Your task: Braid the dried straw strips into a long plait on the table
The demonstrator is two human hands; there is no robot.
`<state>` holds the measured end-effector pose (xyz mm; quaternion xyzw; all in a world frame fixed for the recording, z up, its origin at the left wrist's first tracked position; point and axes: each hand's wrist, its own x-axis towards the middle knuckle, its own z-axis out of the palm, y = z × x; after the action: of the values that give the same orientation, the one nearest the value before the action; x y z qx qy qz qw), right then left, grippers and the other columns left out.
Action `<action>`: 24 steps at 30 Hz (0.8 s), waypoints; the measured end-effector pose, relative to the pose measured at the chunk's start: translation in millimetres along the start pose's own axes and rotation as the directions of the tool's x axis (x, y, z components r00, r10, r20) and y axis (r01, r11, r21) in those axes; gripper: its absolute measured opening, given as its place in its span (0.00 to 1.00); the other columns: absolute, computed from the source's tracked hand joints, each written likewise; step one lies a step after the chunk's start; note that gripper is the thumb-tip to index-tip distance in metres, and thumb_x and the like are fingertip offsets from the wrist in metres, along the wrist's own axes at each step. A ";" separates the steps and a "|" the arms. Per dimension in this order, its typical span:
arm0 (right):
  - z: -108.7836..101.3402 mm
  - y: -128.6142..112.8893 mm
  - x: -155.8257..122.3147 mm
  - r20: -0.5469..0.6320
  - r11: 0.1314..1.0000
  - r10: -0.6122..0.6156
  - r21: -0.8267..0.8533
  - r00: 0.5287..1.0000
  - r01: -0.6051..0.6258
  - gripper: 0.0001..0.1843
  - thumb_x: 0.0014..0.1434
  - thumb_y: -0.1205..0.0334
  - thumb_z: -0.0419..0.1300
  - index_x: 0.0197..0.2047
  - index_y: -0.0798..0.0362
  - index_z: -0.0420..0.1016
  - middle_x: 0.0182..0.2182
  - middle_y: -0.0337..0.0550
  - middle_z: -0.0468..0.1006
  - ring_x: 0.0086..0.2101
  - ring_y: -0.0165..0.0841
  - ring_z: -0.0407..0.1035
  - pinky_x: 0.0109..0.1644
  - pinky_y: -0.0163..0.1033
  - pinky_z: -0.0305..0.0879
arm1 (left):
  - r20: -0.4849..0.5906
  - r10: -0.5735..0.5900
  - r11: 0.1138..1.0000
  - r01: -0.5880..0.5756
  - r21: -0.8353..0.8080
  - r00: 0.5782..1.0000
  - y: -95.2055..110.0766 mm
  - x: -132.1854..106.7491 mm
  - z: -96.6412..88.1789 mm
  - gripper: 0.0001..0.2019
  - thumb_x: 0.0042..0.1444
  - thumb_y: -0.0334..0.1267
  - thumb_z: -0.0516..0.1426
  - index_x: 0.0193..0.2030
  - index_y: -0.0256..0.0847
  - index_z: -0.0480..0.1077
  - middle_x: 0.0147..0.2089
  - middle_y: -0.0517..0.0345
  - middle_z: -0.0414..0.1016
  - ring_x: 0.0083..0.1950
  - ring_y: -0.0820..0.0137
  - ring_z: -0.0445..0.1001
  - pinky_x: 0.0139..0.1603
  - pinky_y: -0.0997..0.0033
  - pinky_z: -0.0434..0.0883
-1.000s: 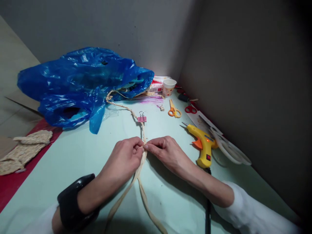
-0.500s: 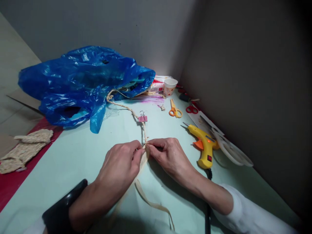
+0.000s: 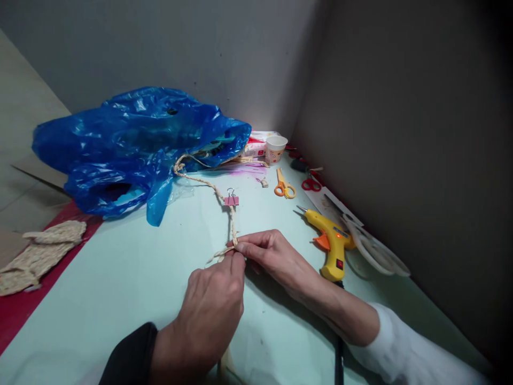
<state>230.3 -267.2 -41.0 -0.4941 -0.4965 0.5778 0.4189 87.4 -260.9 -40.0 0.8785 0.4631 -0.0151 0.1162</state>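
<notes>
A thin braided cord (image 3: 233, 222) of straw-coloured fibre runs toward me from a pink binder clip (image 3: 231, 201) that grips it. At the cord's near end my right hand (image 3: 276, 262) is closed, thumb and forefinger pinching the braid. Just below, my left hand (image 3: 214, 305) is closed with its back turned up, fingers pinched on a fibre strand right beside the right fingertips. A short strand end (image 3: 218, 254) sticks out to the left of the pinch. Another loose strand (image 3: 225, 363) hangs below my left hand, partly hidden by it.
A blue plastic bag (image 3: 140, 133) fills the back left. On the right lie a yellow glue gun (image 3: 331, 240), orange-handled scissors (image 3: 284, 187) and red-handled scissors (image 3: 311, 184). A paper cup (image 3: 276, 149) stands at the back. A woven straw piece (image 3: 44, 254) lies at the left edge.
My left hand has turned over and moved right and nearer, below the right fingertips. A strand end now points left, and the loose strand at the front has shifted down.
</notes>
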 end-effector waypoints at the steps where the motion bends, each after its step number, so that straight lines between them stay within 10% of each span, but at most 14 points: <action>1: 0.8 0.2 0.7 -0.005 1.000 0.017 0.015 1.000 -0.017 0.13 0.58 0.63 0.54 0.27 0.59 0.75 0.23 0.38 0.69 0.25 0.26 0.56 0.30 0.31 0.53 | 0.017 0.008 0.999 -0.009 0.045 1.000 1.8 -0.9 -0.1 0.19 0.58 0.24 0.42 0.47 0.36 0.70 0.40 0.41 0.78 0.38 0.55 0.77 0.33 0.62 0.65; 6: 4.5 -1.4 2.2 -0.015 0.992 0.068 0.103 0.998 -0.066 0.12 0.57 0.62 0.56 0.29 0.60 0.76 0.25 0.41 0.73 0.25 0.26 0.61 0.30 0.31 0.57 | -0.002 0.116 0.982 -0.115 0.150 0.993 7.5 -7.4 4.2 0.20 0.57 0.22 0.43 0.49 0.32 0.71 0.42 0.37 0.78 0.40 0.55 0.77 0.32 0.64 0.68; 10: 0.0 -0.6 0.6 -0.016 0.993 0.024 0.119 1.000 -0.022 0.12 0.57 0.62 0.56 0.26 0.59 0.74 0.23 0.40 0.72 0.25 0.27 0.62 0.31 0.32 0.58 | -0.226 0.239 0.965 -0.258 -0.056 0.944 -3.1 -8.8 -5.2 0.14 0.60 0.40 0.50 0.41 0.37 0.75 0.38 0.43 0.79 0.37 0.57 0.76 0.32 0.64 0.67; 13: -7.0 3.9 0.8 -0.023 1.000 -0.022 -0.003 0.999 0.022 0.15 0.59 0.61 0.55 0.25 0.59 0.75 0.22 0.39 0.71 0.24 0.25 0.59 0.31 0.32 0.55 | -0.381 0.006 0.935 -0.141 -0.326 0.925 -18.9 1.6 -21.6 0.14 0.61 0.41 0.50 0.30 0.42 0.72 0.31 0.52 0.75 0.34 0.64 0.72 0.37 0.65 0.65; 15: -9.9 7.3 2.0 -0.014 0.997 -0.026 -0.066 1.000 0.025 0.16 0.60 0.61 0.54 0.25 0.59 0.76 0.20 0.38 0.70 0.22 0.25 0.56 0.30 0.32 0.54 | -0.220 -0.110 0.812 -0.040 -0.582 0.969 -27.7 13.0 -28.5 0.09 0.60 0.41 0.52 0.37 0.42 0.71 0.38 0.54 0.76 0.40 0.65 0.72 0.43 0.66 0.64; 19: -7.6 10.1 4.4 0.079 0.997 -0.070 0.025 0.994 0.068 0.16 0.62 0.61 0.52 0.29 0.59 0.76 0.26 0.44 0.76 0.28 0.29 0.67 0.41 0.34 0.62 | 0.122 0.085 0.415 0.077 -0.906 0.989 -32.7 30.4 -23.9 0.08 0.60 0.41 0.50 0.34 0.41 0.66 0.31 0.60 0.71 0.34 0.71 0.69 0.38 0.71 0.64; 24: -0.8 6.5 1.5 0.067 0.996 -0.072 -0.054 0.995 0.075 0.16 0.63 0.60 0.52 0.28 0.58 0.73 0.28 0.45 0.77 0.31 0.30 0.69 0.40 0.34 0.62 | 0.204 0.133 0.346 0.147 -0.927 0.970 -30.7 32.7 -14.5 0.09 0.60 0.40 0.50 0.31 0.39 0.62 0.24 0.65 0.63 0.22 0.78 0.52 0.23 0.75 0.51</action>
<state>230.9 -266.6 -47.6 -0.4682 -0.5437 0.5634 0.4095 79.8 -214.6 -36.1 0.6424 0.3737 0.1443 0.6533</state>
